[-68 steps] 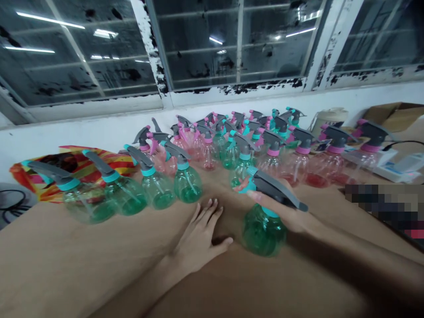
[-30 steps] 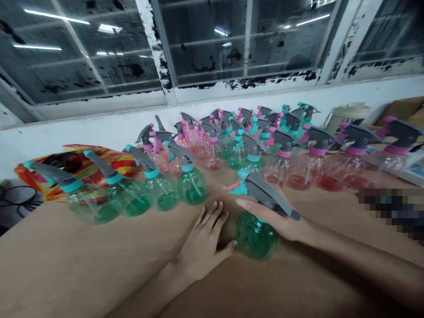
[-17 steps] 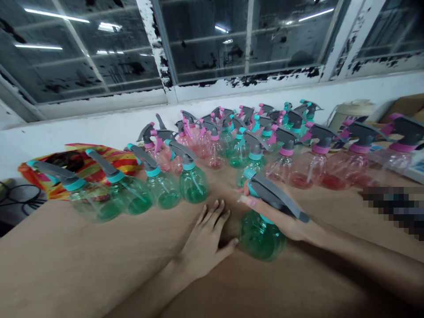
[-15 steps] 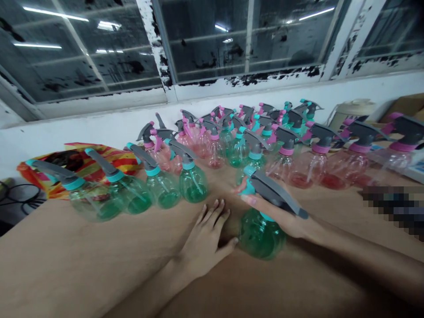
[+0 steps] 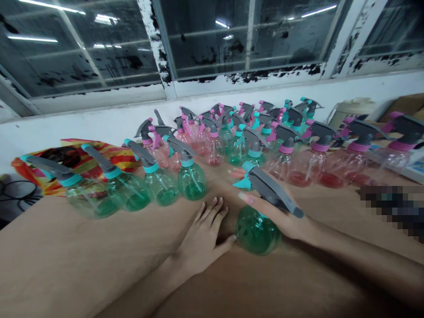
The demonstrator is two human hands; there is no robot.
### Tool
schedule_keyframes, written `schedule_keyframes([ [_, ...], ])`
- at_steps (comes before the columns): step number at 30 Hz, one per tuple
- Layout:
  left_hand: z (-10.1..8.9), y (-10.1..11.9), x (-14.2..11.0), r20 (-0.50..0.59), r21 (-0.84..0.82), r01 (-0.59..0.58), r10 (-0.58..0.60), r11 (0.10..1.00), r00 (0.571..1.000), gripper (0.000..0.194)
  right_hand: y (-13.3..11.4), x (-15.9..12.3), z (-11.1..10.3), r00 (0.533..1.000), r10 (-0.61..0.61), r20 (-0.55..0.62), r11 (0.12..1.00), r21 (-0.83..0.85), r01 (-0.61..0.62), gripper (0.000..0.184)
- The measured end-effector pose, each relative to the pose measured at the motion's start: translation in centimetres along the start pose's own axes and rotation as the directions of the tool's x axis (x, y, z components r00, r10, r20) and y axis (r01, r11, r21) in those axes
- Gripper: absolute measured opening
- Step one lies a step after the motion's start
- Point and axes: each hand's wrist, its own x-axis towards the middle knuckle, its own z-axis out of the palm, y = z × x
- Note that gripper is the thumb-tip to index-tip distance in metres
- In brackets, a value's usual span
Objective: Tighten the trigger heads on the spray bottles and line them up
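Note:
My right hand (image 5: pixel 281 216) is around the neck of a clear green spray bottle (image 5: pixel 258 234) with a grey and turquoise trigger head. Its thumb stretches along the near side, below the turquoise trigger (image 5: pixel 243 182); fingertips show beyond the head, apart from the trigger. The bottle stands on the wooden table (image 5: pixel 82 260), green liquid inside. Palm down on the table just left of it lies my left hand (image 5: pixel 205 240), fingers spread, thumb tip close to the bottle, holding nothing.
Several green spray bottles (image 5: pixel 192 183) stand in a row at left, before a red and yellow plastic bag (image 5: pixel 109 152). Pink and green ones crowd the back; a row of pink spray bottles (image 5: pixel 304 172) is at right. A beige container (image 5: pixel 353 110) stands by the wall.
The fingers of my right hand have straightened away from the turquoise trigger, which now shows more fully. My left hand stays flat. The view has shifted slightly.

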Motion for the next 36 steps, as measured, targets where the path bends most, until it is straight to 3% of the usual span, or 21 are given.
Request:
schedule_keyframes([
  [8, -0.31, 0.15, -0.04, 0.008, -0.017, 0.016, -0.016, 1.0, 1.0, 0.068, -0.76, 0.14, 0.02, 0.996, 0.075, 0.053, 0.989, 0.122, -0.081, 0.029],
  [21, -0.67, 0.33, 0.08, -0.009, -0.055, 0.011, -0.011, 0.998, 1.0, 0.066, -0.27, 0.14, -0.37, 0.995, 0.06, 0.084, 0.998, 0.013, -0.062, 0.018],
  [28, -0.92, 0.42, 0.15, 0.019, -0.065, 0.02, -0.019, 0.998, 1.0, 0.067, 0.1, -0.04, -0.13, 0.999, 0.053, 0.011, 0.999, -0.015, -0.053, 0.021],
  [33, -0.9, 0.5, 0.13, 0.031, -0.046, 0.028, -0.027, 0.999, 0.999, 0.066, -0.48, 0.2, -0.33, 0.994, 0.081, 0.07, 0.997, 0.013, -0.082, 0.023],
  [36, -0.79, 0.49, 0.1, 0.028, -0.028, 0.032, -0.031, 0.999, 0.999, 0.066, -0.62, 0.14, -0.29, 0.997, 0.066, 0.044, 0.998, 0.011, -0.067, 0.028],
])
